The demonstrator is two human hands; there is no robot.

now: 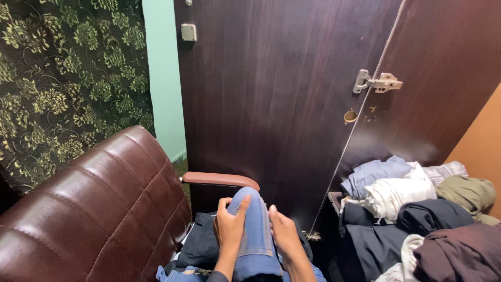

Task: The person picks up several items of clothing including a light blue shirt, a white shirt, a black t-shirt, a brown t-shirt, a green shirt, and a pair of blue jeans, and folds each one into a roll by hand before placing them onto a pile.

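Observation:
A folded pair of light blue jeans point(255, 230) lies on the seat of a brown leather chair point(104, 209), near the bottom centre of the head view. My left hand point(229, 224) grips the jeans' left side, fingers curled over the folded top edge. On the right side my right hand point(284, 232) presses flat against the denim. Dark clothing point(201, 245) lies under the jeans on the seat.
A dark wooden cabinet door point(271, 94) with a metal hinge point(377, 82) stands open ahead. A heap of clothes point(412, 209) in white, blue, olive and maroon fills the lower right. The chair's armrest point(219, 180) lies just beyond my hands. Patterned wallpaper point(68, 68) covers the left wall.

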